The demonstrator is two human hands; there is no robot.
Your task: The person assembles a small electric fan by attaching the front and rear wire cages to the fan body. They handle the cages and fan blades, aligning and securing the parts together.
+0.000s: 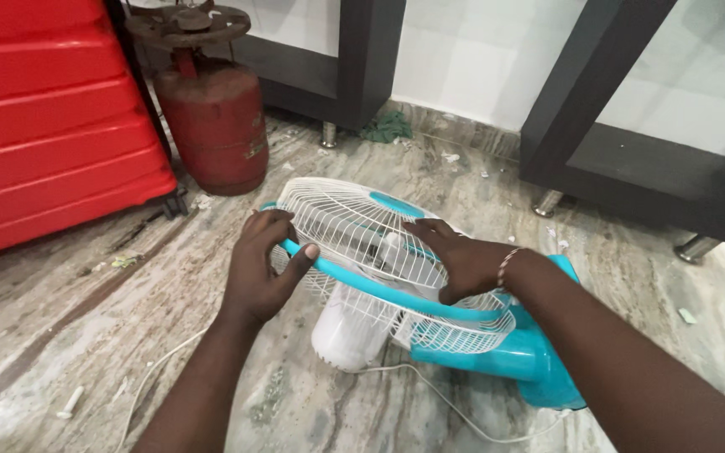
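Both hands grip a white wire fan guard with a turquoise plastic rim (379, 252): left hand (263, 268) fingers curled around the rim, right hand (459, 260) fingers spread flat on the mesh (fan lying mid-floor). Guard fitting seems underway; next calls for even pressure.

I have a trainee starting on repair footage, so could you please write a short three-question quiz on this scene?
1. True or false: both hands rest on the fan's wire grille.
2. Which hand grips the turquoise rim? A) left B) right
3. What stands behind the fan, beside the red case?

Key
1. True: the left hand and the right hand are both on the white grille.
2. A: the left thumb wraps the turquoise rim; the right palm lies flat on the wires.
3. A rusty red gas cylinder, beside the red case.
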